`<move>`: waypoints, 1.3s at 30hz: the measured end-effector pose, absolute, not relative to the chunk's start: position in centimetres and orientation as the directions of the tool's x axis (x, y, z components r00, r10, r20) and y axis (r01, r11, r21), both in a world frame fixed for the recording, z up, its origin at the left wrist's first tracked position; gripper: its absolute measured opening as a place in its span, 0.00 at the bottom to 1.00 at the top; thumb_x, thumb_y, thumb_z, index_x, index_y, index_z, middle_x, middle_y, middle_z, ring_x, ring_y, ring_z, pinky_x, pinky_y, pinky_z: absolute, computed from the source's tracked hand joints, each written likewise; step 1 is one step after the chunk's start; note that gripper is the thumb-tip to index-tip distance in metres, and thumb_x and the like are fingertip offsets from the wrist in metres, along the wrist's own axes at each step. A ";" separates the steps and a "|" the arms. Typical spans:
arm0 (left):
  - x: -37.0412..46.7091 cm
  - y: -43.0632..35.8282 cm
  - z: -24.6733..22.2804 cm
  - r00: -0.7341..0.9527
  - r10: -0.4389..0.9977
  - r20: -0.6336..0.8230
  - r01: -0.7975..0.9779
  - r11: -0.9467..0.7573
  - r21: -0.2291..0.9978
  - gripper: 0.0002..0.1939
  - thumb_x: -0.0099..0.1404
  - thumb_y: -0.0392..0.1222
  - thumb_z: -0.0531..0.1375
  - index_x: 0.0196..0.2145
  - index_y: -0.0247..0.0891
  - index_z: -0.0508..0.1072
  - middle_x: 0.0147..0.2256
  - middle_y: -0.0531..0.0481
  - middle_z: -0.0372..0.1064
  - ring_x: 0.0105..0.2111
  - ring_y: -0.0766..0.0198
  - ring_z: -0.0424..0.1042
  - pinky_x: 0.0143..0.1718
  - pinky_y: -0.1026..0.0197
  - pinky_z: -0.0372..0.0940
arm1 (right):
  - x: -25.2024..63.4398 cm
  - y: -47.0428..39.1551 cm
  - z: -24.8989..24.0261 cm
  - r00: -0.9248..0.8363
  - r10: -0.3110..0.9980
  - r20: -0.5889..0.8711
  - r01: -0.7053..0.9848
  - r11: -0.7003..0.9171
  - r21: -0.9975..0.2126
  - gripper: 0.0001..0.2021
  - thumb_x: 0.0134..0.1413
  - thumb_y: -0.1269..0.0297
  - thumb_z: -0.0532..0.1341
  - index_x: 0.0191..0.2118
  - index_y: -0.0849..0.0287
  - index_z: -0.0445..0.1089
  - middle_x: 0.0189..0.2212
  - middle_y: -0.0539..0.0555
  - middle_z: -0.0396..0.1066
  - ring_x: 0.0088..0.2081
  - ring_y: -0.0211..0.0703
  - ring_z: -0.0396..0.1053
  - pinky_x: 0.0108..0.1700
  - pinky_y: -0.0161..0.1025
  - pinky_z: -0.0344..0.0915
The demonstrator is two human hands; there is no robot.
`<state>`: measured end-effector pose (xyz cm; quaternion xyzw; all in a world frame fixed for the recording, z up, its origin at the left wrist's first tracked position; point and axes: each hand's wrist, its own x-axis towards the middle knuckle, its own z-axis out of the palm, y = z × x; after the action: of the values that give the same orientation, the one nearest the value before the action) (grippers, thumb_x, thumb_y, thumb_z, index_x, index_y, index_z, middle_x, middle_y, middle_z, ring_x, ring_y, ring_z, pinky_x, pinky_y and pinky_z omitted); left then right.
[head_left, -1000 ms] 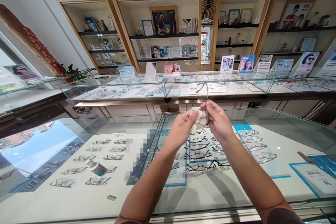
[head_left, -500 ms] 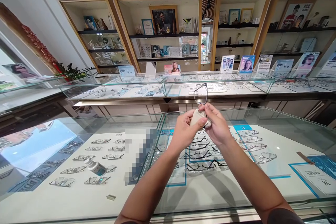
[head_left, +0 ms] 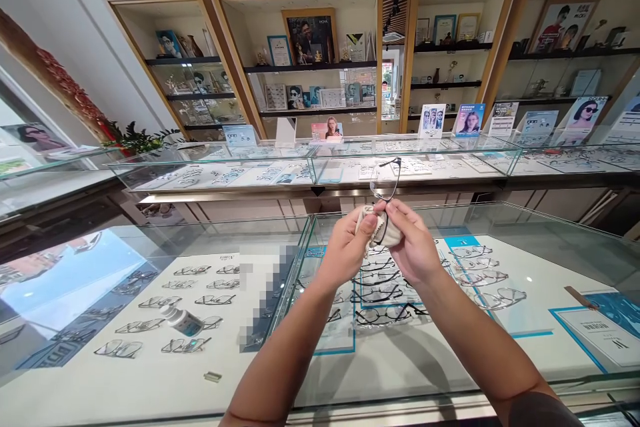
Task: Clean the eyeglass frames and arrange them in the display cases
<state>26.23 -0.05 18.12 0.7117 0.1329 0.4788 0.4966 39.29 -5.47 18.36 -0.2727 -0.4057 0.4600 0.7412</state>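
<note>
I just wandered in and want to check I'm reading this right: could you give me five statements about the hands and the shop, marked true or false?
1. The left hand holds a pale cloth. True.
2. The right hand grips a pen. False: it grips a pair of glasses.
3. A white bottle is to the left of both hands. True.
4. Both hands wear gloves. False: they are bare.
5. The far wall's shelves are bare. False: the wall shelves hold framed pictures, among other things.
</note>
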 end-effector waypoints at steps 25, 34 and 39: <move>25.6 1.4 17.9 0.672 0.529 0.519 -0.329 -0.415 0.848 0.25 0.74 0.62 0.64 0.54 0.37 0.81 0.36 0.49 0.70 0.33 0.65 0.62 0.35 0.63 0.60 | 40.2 -6.0 19.1 0.211 0.936 0.280 -0.535 0.350 -0.769 0.16 0.48 0.49 0.81 0.36 0.54 0.84 0.32 0.51 0.76 0.33 0.38 0.68 0.33 0.35 0.64; 26.9 0.4 16.9 0.502 0.661 0.557 -0.358 -0.428 0.830 0.24 0.66 0.61 0.72 0.44 0.36 0.79 0.31 0.53 0.67 0.29 0.69 0.61 0.30 0.66 0.59 | 39.4 -6.4 19.2 0.219 0.934 0.281 -0.533 0.356 -0.768 0.18 0.45 0.48 0.82 0.34 0.55 0.84 0.31 0.50 0.72 0.29 0.36 0.61 0.28 0.34 0.59; 27.0 0.1 16.7 0.360 0.718 0.596 -0.327 -0.501 0.801 0.28 0.68 0.67 0.68 0.35 0.35 0.79 0.26 0.56 0.60 0.25 0.70 0.56 0.27 0.65 0.55 | 38.6 -6.7 19.2 0.202 0.908 0.367 -0.464 0.419 -0.781 0.17 0.50 0.44 0.79 0.33 0.53 0.85 0.22 0.45 0.58 0.26 0.36 0.52 0.33 0.37 0.62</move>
<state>27.02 0.11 16.70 0.6720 0.1455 0.5468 0.4777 38.61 -6.73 19.21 -0.2635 -0.4215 0.4704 0.7291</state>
